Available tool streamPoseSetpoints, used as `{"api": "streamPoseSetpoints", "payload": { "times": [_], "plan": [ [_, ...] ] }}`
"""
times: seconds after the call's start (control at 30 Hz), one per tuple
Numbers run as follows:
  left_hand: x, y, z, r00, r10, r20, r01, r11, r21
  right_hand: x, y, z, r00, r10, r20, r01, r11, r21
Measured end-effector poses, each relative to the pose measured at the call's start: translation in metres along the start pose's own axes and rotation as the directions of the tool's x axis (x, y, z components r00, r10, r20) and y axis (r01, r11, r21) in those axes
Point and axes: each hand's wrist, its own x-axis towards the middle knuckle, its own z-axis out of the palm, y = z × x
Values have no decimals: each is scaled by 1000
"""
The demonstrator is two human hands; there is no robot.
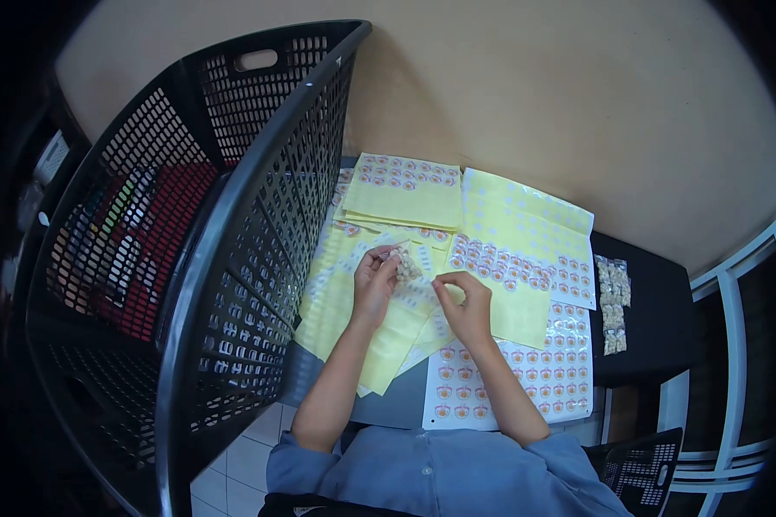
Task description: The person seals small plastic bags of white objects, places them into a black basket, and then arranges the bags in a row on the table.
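Note:
My left hand [373,283] is closed on a small clear plastic bag [409,265] filled with pale, nut-like pieces, held above the sheets. To its right, my right hand [466,306] is pinched, thumb against fingertips; whatever may be between them is too small to make out. Beneath both hands lie yellow backing sheets [379,345], some with round stickers peeled away. A sheet of round orange-and-pink stickers [509,379] lies under my right forearm. Another partly used yellow sticker sheet [405,194] sits at the back.
A big black perforated crate [259,250] stands tall close on my left, with red and other coloured items inside. Several filled small bags [613,302] lie in a column on a black surface [655,302] at the right. A beige wall [526,95] rises behind the table.

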Motion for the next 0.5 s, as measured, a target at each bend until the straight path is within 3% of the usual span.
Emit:
{"api": "streamPoseSetpoints", "payload": {
  "times": [0.03, 0.1, 0.13, 0.2, 0.33, 0.5],
  "plan": [
    [-2, 0, 4, 1000, 2, 3, -2, 1000, 0, 5, -6, -4, 989, -112, -98, 106, 992, -69],
    [-6, -2, 10, 989, 149, -7, -140, 943, 302, 12, -18, -2, 966, -193, -174, 181, 980, -78],
    [-7, -3, 12, 989, 147, -6, -138, 944, 301, 14, -23, 0, 951, -219, -219, 215, 976, -40],
    [-10, -6, 17, 951, 301, 73, -309, 900, 309, 18, -27, 8, 919, -284, -274, 292, 956, -15],
    [-16, -4, 24, 938, 304, 164, -341, 893, 293, 21, -31, 18, 879, -405, -253, 389, 914, -114],
    [-21, -4, 27, 937, 307, 165, -343, 896, 281, 19, -28, 23, 859, -439, -263, 413, 898, -153]
  ]
}}
